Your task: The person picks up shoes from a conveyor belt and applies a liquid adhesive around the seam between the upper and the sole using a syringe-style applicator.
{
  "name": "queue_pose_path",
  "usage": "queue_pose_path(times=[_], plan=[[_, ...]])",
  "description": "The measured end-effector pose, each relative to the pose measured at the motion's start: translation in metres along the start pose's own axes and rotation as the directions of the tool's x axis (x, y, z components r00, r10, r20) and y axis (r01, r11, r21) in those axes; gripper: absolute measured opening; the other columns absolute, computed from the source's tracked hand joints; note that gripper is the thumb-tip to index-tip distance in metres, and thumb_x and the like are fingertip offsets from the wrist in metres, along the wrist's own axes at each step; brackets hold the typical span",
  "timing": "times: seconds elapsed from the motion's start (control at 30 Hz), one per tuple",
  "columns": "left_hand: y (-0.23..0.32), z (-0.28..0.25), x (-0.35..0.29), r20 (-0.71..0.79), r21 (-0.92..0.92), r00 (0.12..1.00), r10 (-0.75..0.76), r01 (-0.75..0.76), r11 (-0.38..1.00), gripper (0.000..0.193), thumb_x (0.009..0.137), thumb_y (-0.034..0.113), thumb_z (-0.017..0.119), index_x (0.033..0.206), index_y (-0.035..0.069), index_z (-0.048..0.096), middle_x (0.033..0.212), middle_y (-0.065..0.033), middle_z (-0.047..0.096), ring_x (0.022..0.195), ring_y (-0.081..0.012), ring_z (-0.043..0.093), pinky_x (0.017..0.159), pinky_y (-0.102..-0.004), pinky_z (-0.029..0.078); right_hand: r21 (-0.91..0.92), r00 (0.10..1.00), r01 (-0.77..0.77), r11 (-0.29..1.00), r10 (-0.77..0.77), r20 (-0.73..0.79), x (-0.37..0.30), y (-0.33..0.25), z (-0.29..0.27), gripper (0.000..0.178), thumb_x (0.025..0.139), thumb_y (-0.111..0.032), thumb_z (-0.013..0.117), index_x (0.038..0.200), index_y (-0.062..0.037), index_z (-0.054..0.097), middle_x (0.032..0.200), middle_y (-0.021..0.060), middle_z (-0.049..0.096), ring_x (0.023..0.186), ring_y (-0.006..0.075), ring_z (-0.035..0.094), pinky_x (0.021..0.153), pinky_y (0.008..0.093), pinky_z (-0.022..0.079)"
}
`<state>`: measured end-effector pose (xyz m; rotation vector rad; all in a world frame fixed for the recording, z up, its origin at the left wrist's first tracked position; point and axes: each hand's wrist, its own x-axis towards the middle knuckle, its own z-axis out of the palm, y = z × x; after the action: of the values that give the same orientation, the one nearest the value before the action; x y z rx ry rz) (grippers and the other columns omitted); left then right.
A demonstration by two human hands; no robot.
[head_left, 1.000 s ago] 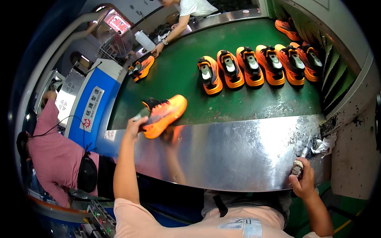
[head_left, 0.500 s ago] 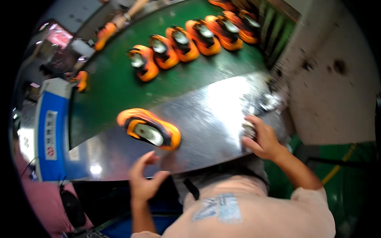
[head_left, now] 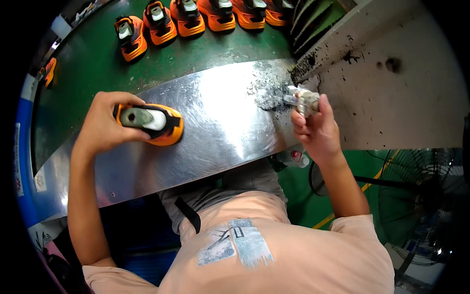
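My left hand (head_left: pixel 104 125) is closed around an orange-and-black shoe (head_left: pixel 174 128) on the metal sheet, thumb and fingers across its opening. Inside the shoe sits a shoe last (head_left: pixel 139 118), grey-green and white. My right hand (head_left: pixel 319 134) grips a small tool (head_left: pixel 308 102) with a lumpy, pale wrapped handle; a light, flat end points left. Its exact kind is hard to make out. That end is over or beside a patch of dark grey crumbs (head_left: pixel 270 99) at the right of the sheet.
Several more orange-and-black shoes (head_left: pixel 191 22) stand in a row on the green belt (head_left: pixel 88 73). One smaller-looking shoe (head_left: pixel 48 72) lies at far left. A pale, stained panel (head_left: pixel 391 98) borders the right, with a fan (head_left: pixel 421 183) and a bottle (head_left: pixel 293 157) below.
My left hand has gone from open beside the shoe to gripping it. My right hand has lifted the tool, now turned toward the crumbs. The view has shifted and sharpened.
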<state>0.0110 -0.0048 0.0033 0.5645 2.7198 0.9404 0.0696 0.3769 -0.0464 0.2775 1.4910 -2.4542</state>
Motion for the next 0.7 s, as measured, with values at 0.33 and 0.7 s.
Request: queue_pose_path(times=[0.33,0.7], plan=[[0.044,0.112,-0.103,-0.438,0.326,0.778,0.451,-0.331,0.886,0.016,0.076,0.006,0.061,0.091,0.002,0.066,0.095,-0.0133,0.065,0.094,-0.0270,0.065,0.085,-0.0398,0.053,-0.654,0.987,0.156,0.740,-0.146,0.069,-0.019,0.025,0.013,0.047,0.090,-0.036,0.052,0.125,-0.0065,0.043,0.080,-0.0005,0.050,0.062,0.0024,0.042,0.048,0.0179,0.032],[0.033,0.132,-0.121,-0.546,0.275,0.724,0.422,-0.322,0.906,0.013,0.077,0.006,0.060,0.089,0.003,0.065,0.095,-0.0090,0.066,0.094,-0.0234,0.064,0.090,-0.0356,0.050,-0.228,0.658,-0.234,0.945,0.327,0.679,0.039,0.000,0.219,0.058,0.092,-0.060,0.031,0.116,-0.0072,0.034,0.050,-0.0009,0.038,0.035,0.0074,0.024,0.033,0.0227,0.022]])
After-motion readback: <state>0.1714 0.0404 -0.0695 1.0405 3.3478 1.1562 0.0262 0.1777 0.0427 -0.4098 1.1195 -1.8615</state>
